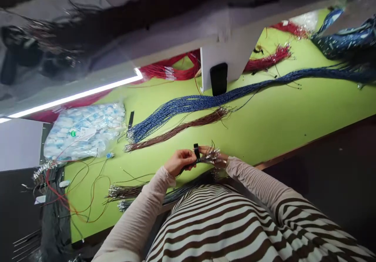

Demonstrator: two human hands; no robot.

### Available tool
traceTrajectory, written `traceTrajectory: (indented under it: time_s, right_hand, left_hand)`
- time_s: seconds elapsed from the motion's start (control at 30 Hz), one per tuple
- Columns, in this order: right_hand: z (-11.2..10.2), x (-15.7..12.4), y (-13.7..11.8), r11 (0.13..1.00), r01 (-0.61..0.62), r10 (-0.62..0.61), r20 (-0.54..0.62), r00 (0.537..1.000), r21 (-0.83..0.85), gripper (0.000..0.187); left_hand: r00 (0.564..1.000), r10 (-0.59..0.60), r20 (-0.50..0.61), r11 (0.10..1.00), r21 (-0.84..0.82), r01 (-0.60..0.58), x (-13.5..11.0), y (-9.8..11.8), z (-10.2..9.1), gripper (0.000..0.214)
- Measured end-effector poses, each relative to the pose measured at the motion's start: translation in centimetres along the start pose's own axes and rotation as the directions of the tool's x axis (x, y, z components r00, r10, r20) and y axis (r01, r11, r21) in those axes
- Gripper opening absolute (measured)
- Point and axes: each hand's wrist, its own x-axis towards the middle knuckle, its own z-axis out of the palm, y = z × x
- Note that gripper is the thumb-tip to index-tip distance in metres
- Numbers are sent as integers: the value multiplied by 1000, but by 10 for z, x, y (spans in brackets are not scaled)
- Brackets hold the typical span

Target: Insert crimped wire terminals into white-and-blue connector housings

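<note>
My left hand [183,161] is closed, thumb and fingers pinching a black strap [196,150] whose loose end stands up. The strap goes around a bundle of dark wires [208,159] near its silver terminal ends. My right hand [223,157] is at the other side of the bundle, its fingers closed about the wires and reaching toward the strap; part of it is hidden behind the terminals. Below my hands, at the table's front edge, lie a brown wire bundle [129,191] and a black wire bundle [188,185], partly covered by my left forearm.
Across the green table [264,121] stretch a long blue wire bundle [188,104] and a brown-red one [179,129]. A bag of white-blue packets [86,131] sits left, with loose wires nearby. A phone [219,78] leans on a white upright. A lit shelf [111,72] overhangs the back.
</note>
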Motion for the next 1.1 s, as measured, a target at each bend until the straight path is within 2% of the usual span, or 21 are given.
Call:
traceTrajectory:
  time_s: [0.07, 0.13, 0.2, 0.27, 0.33, 0.37, 0.4, 0.47, 0.5, 0.53, 0.57, 0.63, 0.7, 0.73, 0.8, 0.87, 0.93, 1.0, 1.1]
  right_hand:
    - [-9, 5, -5, 998, 59, -58, 32, 998, -14, 29]
    - [-21, 7, -13, 995, 69, -75, 100, 992, 67, 33]
    - [-37, 11, -27, 978, 12, -61, 228, 972, 209, 37]
    - [-51, 15, -46, 967, -51, -57, 410, 910, 250, 40]
    - [-56, 18, -69, 999, -9, -21, 540, 841, 51, 38]
    - [-53, 16, -79, 991, 57, 18, 553, 833, -119, 35]
    - [-47, 12, -88, 942, 134, 52, 525, 849, -309, 34]
    - [-28, -4, -98, 743, 220, 52, 383, 922, -632, 35]
    - [-18, -14, -98, 660, 215, 28, 309, 951, -720, 38]
    - [-9, -23, -94, 624, 174, 17, 235, 972, -762, 41]
    - [-1, -31, -88, 641, 110, 23, 161, 987, -760, 41]
    - [6, -40, -70, 771, -53, 68, -1, 998, -635, 39]
    - [5, -38, -51, 917, -187, 152, -125, 981, -354, 45]
    - [3, -33, -43, 959, -219, 189, -172, 967, -180, 50]
    - [0, -22, -31, 970, -206, 231, -241, 943, 127, 60]
    - [-1, -11, -26, 947, -126, 214, -290, 933, 296, 61]
    - [-1, -5, -30, 943, -100, 193, -278, 941, 317, 54]
    - [-1, -3, -40, 964, -135, 194, -256, 947, 231, 43]
    - [-3, -7, -57, 973, -214, 232, -302, 925, 92, 27]
  left_hand:
    - [996, -73, 53, 997, -3, 73, -1, -8, 1, 41]
    - [990, -124, 70, 992, -10, 125, -1, -16, 2, 41]
    - [993, -113, 19, 994, -9, 113, 4, -25, 4, 40]
    - [996, -66, -66, 998, 12, 67, 12, -33, 6, 37]
    - [989, -22, -148, 999, 32, 27, 24, -38, 9, 33]
    - [983, 2, -183, 999, 34, 4, 30, -40, 11, 29]
    - [977, 30, -211, 999, 28, -24, 36, -40, 11, 26]
    - [962, 89, -258, 996, 1, -92, 45, -36, 11, 20]
    - [955, 115, -275, 992, -16, -124, 47, -33, 10, 20]
    - [950, 133, -282, 989, -29, -147, 47, -29, 8, 21]
    - [950, 142, -278, 986, -46, -160, 47, -26, 6, 25]
    - [959, 139, -247, 982, -94, -166, 44, -20, 3, 34]
    - [967, 147, -208, 978, -116, -173, 42, -19, 2, 40]
    - [968, 162, -192, 978, -102, -184, 42, -19, 4, 42]
    - [961, 209, -181, 976, -28, -217, 45, -20, 8, 48]
    - [949, 247, -197, 969, 38, -244, 49, -21, 14, 54]
    - [934, 265, -238, 964, 59, -259, 51, -20, 18, 57]
    - [912, 303, -275, 953, 74, -294, 50, -15, 23, 55]
    - [883, 357, -304, 934, 84, -349, 41, -5, 28, 49]
